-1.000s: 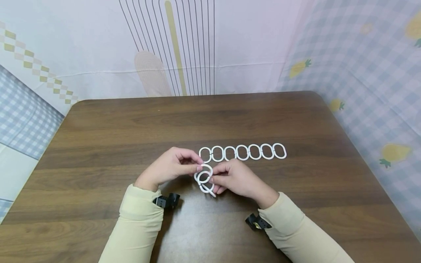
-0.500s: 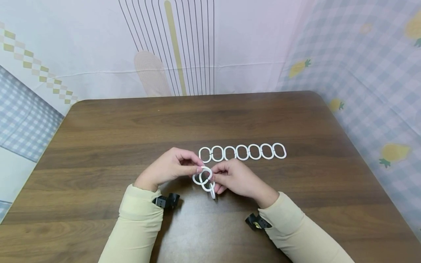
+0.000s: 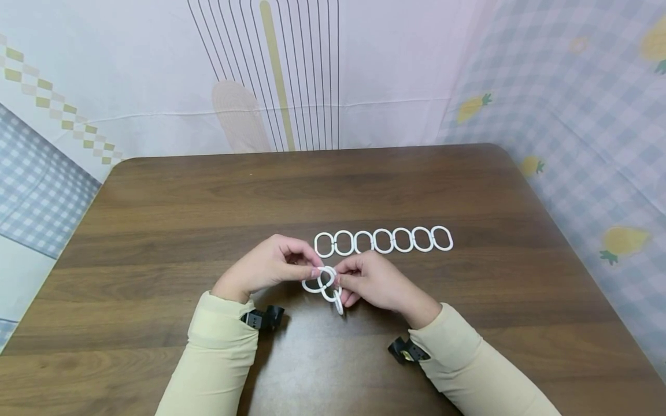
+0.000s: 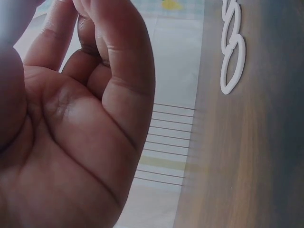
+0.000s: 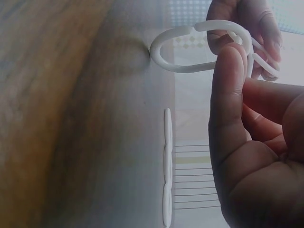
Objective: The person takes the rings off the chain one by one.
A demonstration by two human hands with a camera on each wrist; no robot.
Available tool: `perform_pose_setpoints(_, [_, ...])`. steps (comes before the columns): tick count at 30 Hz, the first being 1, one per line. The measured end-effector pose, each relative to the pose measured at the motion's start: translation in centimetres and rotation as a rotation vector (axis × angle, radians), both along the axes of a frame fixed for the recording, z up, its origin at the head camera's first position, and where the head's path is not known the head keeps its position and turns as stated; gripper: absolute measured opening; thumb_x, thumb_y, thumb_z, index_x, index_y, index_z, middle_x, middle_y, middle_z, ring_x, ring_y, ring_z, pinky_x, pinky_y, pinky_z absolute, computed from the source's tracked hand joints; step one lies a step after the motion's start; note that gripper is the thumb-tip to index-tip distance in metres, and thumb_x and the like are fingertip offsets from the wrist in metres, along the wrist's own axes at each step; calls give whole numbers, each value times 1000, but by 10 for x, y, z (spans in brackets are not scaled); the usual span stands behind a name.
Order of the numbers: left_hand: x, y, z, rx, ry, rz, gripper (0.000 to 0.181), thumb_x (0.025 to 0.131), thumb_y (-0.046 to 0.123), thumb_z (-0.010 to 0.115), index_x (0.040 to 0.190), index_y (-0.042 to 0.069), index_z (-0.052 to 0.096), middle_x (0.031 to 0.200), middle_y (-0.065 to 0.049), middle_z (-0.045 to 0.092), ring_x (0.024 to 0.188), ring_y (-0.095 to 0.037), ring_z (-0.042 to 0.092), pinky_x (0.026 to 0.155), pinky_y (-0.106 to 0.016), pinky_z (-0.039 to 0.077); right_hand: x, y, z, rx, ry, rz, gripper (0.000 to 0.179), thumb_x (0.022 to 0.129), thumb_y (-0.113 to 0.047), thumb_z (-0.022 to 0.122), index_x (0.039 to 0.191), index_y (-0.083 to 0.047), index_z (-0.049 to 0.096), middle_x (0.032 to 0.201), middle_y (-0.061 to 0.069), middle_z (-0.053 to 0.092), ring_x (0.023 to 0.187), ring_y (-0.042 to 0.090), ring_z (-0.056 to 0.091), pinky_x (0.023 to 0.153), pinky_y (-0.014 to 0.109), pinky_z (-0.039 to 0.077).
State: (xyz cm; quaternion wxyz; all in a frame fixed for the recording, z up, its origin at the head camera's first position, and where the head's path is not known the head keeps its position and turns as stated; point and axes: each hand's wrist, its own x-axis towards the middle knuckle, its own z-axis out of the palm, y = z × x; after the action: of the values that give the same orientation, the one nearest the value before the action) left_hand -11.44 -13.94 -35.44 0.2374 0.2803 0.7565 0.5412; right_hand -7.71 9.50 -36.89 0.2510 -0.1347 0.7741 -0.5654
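Note:
Several white plastic chain links, linked together in a short bunch (image 3: pixel 340 306), hang between the two hands in the head view. The left hand (image 3: pixel 273 263) pinches a link at the upper left of the bunch between thumb and fingers. From the right, the right hand (image 3: pixel 377 282) pinches the bunch between thumb and index finger. In the right wrist view, an oval link (image 5: pixel 185 69) with a narrow split in its upper side sticks out past the right fingertips. The left wrist view shows the left palm and curled fingers, but not the held links.
A straight row of white oval links (image 3: pixel 393 242) lies just beyond the hands, on the brown wooden table (image 3: pixel 208 202). Patterned cloth (image 3: pixel 390 58) hangs behind the table's far edge, and blue checked cloth (image 3: pixel 572 104) on the right. Small black cameras (image 3: pixel 273 318) are strapped to the wrists.
Between the fingers, the held links have shifted and turned; the upper link has dropped slightly and the lowest one hangs more upright. Both hands stay nearly in place, and the row is unmoved.

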Motion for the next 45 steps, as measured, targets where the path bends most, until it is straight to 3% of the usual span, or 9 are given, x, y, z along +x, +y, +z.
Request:
perform_pose_setpoints(13, [0, 0, 0, -11, 1, -7, 6, 89, 13, 77, 93, 9, 77, 87, -1, 72, 82, -18, 63, 73, -27, 51, -2, 2, -1, 3, -12, -23, 16, 99, -1, 58, 104, 9, 70, 76, 9, 70, 62, 15, 68, 63, 34, 61])
perform_pose_setpoints(32, [-2, -2, -1, -17, 31, -13, 9, 87, 11, 79, 94, 6, 77, 87, 0, 72, 83, -19, 64, 76, -28, 52, -6, 7, -2, 9, -7, -52, 17, 98, 0, 59, 103, 13, 69, 73, 8, 68, 59, 12, 65, 61, 31, 60])
perform_pose_setpoints(36, [-3, -3, -2, -15, 76, 27, 10, 88, 12, 79, 94, 5, 78, 88, 1, 72, 84, -18, 64, 75, -28, 51, -6, 8, -1, 15, -3, -61, 18, 98, -1, 59, 103, 12, 70, 73, 9, 69, 60, 11, 65, 60, 30, 60])
perform_pose_setpoints(40, [-4, -5, -2, -25, 111, 108, 11, 87, 13, 79, 95, 5, 78, 88, 2, 72, 84, -17, 63, 75, -26, 51, -6, 8, 0, 14, -9, -71, 17, 98, 0, 58, 101, 12, 70, 75, 10, 69, 61, 11, 65, 61, 29, 60])
perform_pose_setpoints(45, [-5, -5, -1, -40, 79, 213, 13, 86, 12, 80, 97, 4, 78, 87, 0, 72, 78, -15, 61, 68, -24, 51, -7, 8, 0, 8, -8, -76, 16, 97, 1, 58, 100, 12, 70, 76, 8, 69, 62, 14, 66, 61, 31, 60])
